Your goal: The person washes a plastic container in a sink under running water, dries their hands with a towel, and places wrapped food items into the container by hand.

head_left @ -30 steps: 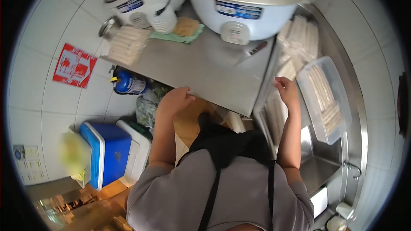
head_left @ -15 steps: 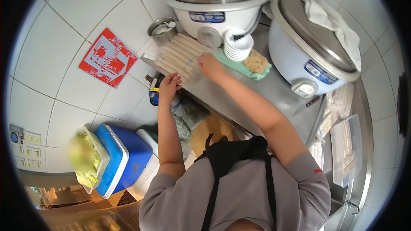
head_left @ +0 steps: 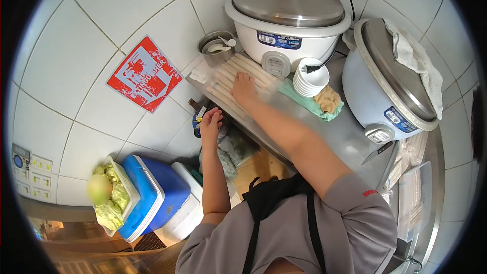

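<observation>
Long pale rolls, like uncooked spring rolls point(head_left: 223, 90), lie side by side at the left end of the metal counter, partly covered with clear plastic. My right hand point(head_left: 244, 90) rests over the middle of them, fingers stretched forward and touching the row; its fingertips are partly hidden. Off the counter's front left edge, my left hand point(head_left: 210, 122) hangs in the air with loosely bent fingers. Nothing shows in it. Beside the rolls stand a metal pot point(head_left: 216, 53) holding white spoons and a stack of white bowls point(head_left: 310, 82).
A white rice cooker point(head_left: 248, 28) and a bluish one point(head_left: 362, 81) stand behind. A tan cloth point(head_left: 327, 99) lies on a green one point(head_left: 300, 102). A knife point(head_left: 378, 152) lies at right. Below left are a blue cooler point(head_left: 165, 187) and a lettuce basket point(head_left: 130, 193).
My view has shifted, so the scene sits lower and further right. My right hand has moved left onto the rolls, its fingers extending. My left hand's fingers have curled slightly.
</observation>
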The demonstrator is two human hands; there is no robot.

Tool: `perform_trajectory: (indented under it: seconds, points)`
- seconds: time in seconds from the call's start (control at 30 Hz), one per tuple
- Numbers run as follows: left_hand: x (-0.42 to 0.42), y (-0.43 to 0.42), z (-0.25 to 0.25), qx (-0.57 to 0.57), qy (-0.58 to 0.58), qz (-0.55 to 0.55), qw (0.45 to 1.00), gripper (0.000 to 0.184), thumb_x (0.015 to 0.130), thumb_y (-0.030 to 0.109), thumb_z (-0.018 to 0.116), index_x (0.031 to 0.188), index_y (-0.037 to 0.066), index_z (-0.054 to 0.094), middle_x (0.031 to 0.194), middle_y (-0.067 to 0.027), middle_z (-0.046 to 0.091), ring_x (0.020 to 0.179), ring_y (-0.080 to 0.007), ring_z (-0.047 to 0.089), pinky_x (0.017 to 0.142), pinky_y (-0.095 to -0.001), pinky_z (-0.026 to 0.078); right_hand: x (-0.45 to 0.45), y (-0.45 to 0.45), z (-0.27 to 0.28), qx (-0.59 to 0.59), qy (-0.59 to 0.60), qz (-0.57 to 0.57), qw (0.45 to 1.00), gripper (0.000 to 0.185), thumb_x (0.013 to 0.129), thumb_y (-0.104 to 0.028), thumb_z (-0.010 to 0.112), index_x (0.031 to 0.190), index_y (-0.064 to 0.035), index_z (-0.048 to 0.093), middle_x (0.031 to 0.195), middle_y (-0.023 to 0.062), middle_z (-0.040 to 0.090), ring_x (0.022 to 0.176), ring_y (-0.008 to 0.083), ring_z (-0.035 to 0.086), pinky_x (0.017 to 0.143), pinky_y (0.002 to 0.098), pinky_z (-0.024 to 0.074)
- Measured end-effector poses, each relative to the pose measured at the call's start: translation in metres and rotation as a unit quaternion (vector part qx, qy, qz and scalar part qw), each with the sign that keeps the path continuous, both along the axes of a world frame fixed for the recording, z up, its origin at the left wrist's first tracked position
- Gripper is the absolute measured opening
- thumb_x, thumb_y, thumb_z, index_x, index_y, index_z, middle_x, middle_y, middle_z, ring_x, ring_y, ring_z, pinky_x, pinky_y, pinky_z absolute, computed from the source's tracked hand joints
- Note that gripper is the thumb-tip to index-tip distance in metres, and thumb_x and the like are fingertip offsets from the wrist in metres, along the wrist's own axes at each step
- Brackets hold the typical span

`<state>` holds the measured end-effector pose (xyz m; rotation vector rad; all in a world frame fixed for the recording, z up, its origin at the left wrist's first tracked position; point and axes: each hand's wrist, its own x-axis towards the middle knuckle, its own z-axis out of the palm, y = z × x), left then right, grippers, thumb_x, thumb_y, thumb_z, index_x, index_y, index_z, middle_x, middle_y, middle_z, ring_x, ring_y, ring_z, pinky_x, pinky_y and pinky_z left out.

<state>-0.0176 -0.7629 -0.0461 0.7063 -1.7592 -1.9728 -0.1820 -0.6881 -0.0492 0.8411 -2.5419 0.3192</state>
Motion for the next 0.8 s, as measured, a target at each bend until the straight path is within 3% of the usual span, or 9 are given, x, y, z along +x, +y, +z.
perform_trajectory:
  seconds: [0.1,0.2,0.3,0.37,0.4,0.43,0.57,0.63,0.8]
  points:
    - [0.006,-0.001,0.003,-0.007,-0.009,0.006,1.000,0.026,0.087,0.019,0.052,0.110,0.006,0.054,0.102,-0.0048,0.060,0.086,-0.0112,0.057,0.071,-0.0251,0.045,-0.003,-0.005,-0.006,0.016,0.015,-0.002,1.000,0.043,0.071,-0.022,0.054,0.105,0.0038,0.054,0.101,0.0092,0.052,0.096,0.0215,0.045,0.077,0.0380,0.0349]
    - [0.001,0.001,0.000,-0.003,-0.024,-0.010,1.000,0.026,0.087,0.019,0.053,0.108,0.006,0.055,0.101,-0.0049,0.060,0.085,-0.0112,0.057,0.071,-0.0250,0.046,-0.003,-0.004,-0.003,-0.014,-0.009,0.002,1.000,0.038,0.070,-0.018,0.054,0.103,0.0028,0.056,0.099,0.0089,0.052,0.098,0.0219,0.044,0.078,0.0371,0.0347]
    - [-0.010,0.012,-0.002,0.053,-0.008,-0.051,0.997,0.026,0.087,0.020,0.053,0.107,0.005,0.055,0.101,-0.0049,0.061,0.086,-0.0114,0.057,0.071,-0.0250,0.046,0.003,0.007,0.013,-0.057,-0.098,0.020,0.993,0.038,0.070,-0.023,0.057,0.098,0.0018,0.059,0.095,0.0130,0.057,0.093,0.0263,0.052,0.076,0.0404,0.0423]
    - [-0.013,0.022,0.001,0.030,-0.004,-0.072,0.997,0.031,0.086,0.022,0.055,0.111,0.003,0.053,0.102,-0.0071,0.060,0.089,-0.0149,0.057,0.075,-0.0267,0.046,0.004,0.017,0.031,-0.043,-0.312,0.004,0.949,0.035,0.069,-0.027,0.056,0.091,0.0000,0.062,0.087,0.0167,0.062,0.082,0.0297,0.059,0.070,0.0453,0.0455]
    - [-0.015,0.026,-0.001,0.026,-0.011,-0.081,0.996,0.034,0.085,0.024,0.055,0.112,0.003,0.053,0.103,-0.0081,0.060,0.092,-0.0168,0.057,0.079,-0.0287,0.046,0.003,0.030,0.032,-0.094,-0.345,0.046,0.933,0.037,0.068,-0.032,0.058,0.086,-0.0011,0.064,0.082,0.0197,0.063,0.073,0.0313,0.061,0.069,0.0455,0.0470]
    - [-0.015,0.032,0.002,0.012,-0.036,-0.108,0.993,0.035,0.086,0.026,0.054,0.112,0.003,0.053,0.105,-0.0081,0.060,0.094,-0.0172,0.057,0.080,-0.0292,0.045,-0.017,0.018,-0.011,-0.099,-0.360,0.069,0.925,0.033,0.070,-0.033,0.058,0.087,-0.0054,0.064,0.085,0.0165,0.063,0.073,0.0304,0.060,0.068,0.0428,0.0470]
    - [-0.007,0.052,0.016,-0.040,-0.107,-0.333,0.936,0.033,0.088,0.028,0.051,0.105,0.000,0.055,0.094,-0.0074,0.061,0.087,-0.0149,0.059,0.075,-0.0261,0.047,0.015,0.129,0.024,-0.202,-0.452,0.148,0.856,0.033,0.074,-0.033,0.059,0.083,-0.0004,0.063,0.083,0.0187,0.062,0.074,0.0288,0.058,0.068,0.0408,0.0440]
    - [0.004,0.065,0.013,-0.003,-0.095,-0.401,0.911,0.031,0.089,0.022,0.050,0.104,-0.005,0.054,0.095,-0.0083,0.059,0.087,-0.0164,0.057,0.076,-0.0270,0.047,0.045,0.205,0.049,-0.233,-0.526,0.105,0.811,0.043,0.074,-0.037,0.061,0.089,0.0036,0.061,0.085,0.0196,0.062,0.079,0.0270,0.058,0.070,0.0399,0.0432]
    - [-0.001,0.111,0.026,-0.123,-0.193,-0.524,0.820,0.034,0.091,0.029,0.047,0.109,0.001,0.054,0.091,-0.0065,0.061,0.083,-0.0131,0.057,0.074,-0.0250,0.044,0.160,0.424,0.104,-0.353,-0.510,0.018,0.784,0.054,0.080,-0.043,0.057,0.107,0.0038,0.056,0.103,0.0158,0.059,0.097,0.0234,0.053,0.084,0.0330,0.0405]
